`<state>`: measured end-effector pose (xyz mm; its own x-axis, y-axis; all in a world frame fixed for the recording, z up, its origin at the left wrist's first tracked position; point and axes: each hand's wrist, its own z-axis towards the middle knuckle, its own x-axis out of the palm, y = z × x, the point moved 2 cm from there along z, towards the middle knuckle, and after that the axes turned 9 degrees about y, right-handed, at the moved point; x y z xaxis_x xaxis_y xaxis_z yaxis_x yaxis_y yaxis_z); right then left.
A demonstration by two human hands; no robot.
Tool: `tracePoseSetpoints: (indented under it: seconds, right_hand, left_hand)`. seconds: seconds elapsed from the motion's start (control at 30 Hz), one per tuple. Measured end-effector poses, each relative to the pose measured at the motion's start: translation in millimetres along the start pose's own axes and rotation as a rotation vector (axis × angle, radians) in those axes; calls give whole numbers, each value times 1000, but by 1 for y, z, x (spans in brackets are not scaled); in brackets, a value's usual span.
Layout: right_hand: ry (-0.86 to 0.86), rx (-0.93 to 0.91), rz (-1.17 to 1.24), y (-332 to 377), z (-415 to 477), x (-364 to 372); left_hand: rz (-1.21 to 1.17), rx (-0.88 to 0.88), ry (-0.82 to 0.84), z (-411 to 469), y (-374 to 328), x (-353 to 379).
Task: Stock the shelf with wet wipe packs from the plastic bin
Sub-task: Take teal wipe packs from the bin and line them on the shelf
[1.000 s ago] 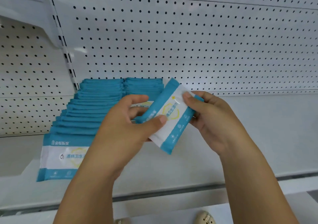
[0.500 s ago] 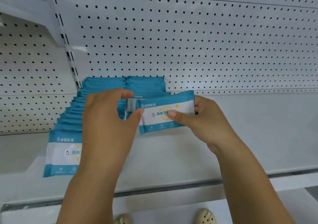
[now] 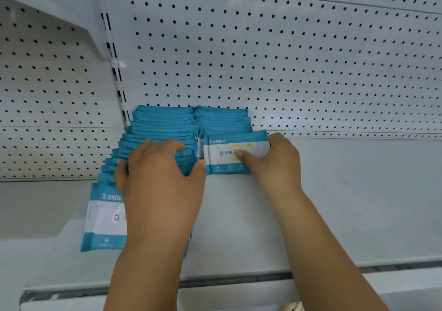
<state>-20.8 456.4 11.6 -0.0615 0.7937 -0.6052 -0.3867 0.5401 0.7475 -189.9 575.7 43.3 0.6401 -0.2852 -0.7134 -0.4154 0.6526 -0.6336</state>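
A: One wide white shelf [image 3: 334, 203]. Where do the wipes stand on it?

B: At its back left, against the pegboard panel [image 3: 287, 59]. A long left row [image 3: 165, 124] runs toward the shelf's front, and a short right row [image 3: 222, 119] sits just beside it. The new wet wipe pack [image 3: 227, 153] stands upright at the front of the short row. The bin is out of view.

A: What could go wrong?

B: These packs look thin and soft, and they stand on edge. Let go before it leans on those behind, and I'd expect it to flop forward, perhaps dragging neighbours along.

A: And the hands?

B: The left hand [image 3: 162, 179] lies spread over the long row's tops, gripping nothing, seemingly steadying them. The right hand [image 3: 277, 162] pinches the new pack, thumb [image 3: 241, 154] on its face, fingers behind its right edge.
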Motion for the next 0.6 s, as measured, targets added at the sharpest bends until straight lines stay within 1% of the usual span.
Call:
tracePoseSetpoints:
  seconds: [0.07, 0.17, 0.23, 0.6]
  right_hand:
    - [-29, 18, -90, -2, 1, 3]
    - [41, 64, 5, -2, 0, 8]
    - [72, 46, 18, 0, -1, 10]
    - [100, 14, 45, 4, -5, 14]
  left_hand:
    - [1, 3, 6, 1, 0, 1]
    - [-10, -1, 8, 2, 1, 1]
    - [-16, -8, 5, 2, 2, 1]
    - [-5, -25, 4, 2, 1, 2]
